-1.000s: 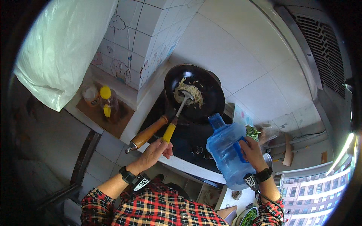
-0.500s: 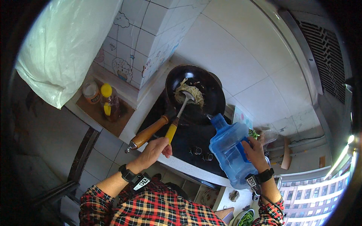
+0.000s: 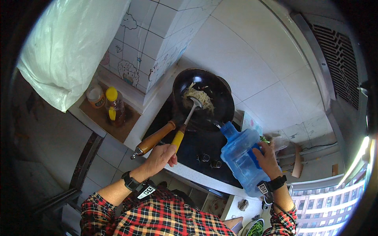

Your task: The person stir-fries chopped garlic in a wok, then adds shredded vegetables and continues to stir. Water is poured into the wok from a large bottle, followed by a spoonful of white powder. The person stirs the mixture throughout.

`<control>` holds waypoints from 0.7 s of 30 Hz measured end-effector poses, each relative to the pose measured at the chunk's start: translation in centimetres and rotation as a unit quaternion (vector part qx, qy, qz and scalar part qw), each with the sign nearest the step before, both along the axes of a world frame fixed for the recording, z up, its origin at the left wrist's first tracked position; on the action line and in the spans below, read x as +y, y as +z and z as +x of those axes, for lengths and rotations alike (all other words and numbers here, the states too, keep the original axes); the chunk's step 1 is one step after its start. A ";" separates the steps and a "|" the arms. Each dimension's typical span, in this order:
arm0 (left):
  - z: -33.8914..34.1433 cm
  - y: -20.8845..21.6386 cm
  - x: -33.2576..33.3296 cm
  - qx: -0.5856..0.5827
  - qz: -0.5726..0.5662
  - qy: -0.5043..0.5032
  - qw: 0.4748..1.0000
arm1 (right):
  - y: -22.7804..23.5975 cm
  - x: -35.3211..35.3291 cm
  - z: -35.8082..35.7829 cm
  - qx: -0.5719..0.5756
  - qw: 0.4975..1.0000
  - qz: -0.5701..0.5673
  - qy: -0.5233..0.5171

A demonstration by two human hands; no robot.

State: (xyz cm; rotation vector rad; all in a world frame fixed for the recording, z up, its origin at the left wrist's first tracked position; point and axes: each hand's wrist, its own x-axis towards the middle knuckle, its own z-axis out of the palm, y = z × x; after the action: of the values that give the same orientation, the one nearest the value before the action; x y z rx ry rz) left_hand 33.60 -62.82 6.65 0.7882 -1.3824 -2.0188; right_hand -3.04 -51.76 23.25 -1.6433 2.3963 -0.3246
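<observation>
My left hand (image 3: 160, 158) is closed round the yellow grip of a metal spatula (image 3: 189, 117). The spatula's blade lies in a black wok (image 3: 223, 92), against a heap of pale shredded food (image 3: 203, 99). The wok's wooden handle (image 3: 155, 139) slants toward me, just left of my left hand. In my right hand (image 3: 269, 160) is a large clear-blue water jug (image 3: 240, 157), gripped by its dark blue handle. The jug is tilted, its mouth at the wok's near right rim; a bright streak like water shows there.
The wok sits on a black stove (image 3: 193, 149) with two knobs. On a ledge to the left stand a yellow-capped bottle (image 3: 118, 114) and a jar (image 3: 95, 97). A white plastic bag (image 3: 67, 51) hangs upper left. A bowl of greens (image 3: 256, 228) stands lower right.
The jug's neck has shifted slightly right and down, still tilted at the wok's rim. The spatula and left hand have moved slightly left, with the blade still in the shreds.
</observation>
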 end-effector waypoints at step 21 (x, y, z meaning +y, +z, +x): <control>0.5 0.5 -0.1 -0.017 -0.006 -0.029 0.999 | 2.3 -0.2 0.0 0.127 0.989 -0.012 0.075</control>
State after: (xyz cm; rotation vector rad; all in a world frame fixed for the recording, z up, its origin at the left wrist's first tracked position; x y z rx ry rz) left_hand 34.08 -62.88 7.18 0.7887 -1.4508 -2.0490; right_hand -3.01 -51.95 25.51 -1.9691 2.4300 -0.1231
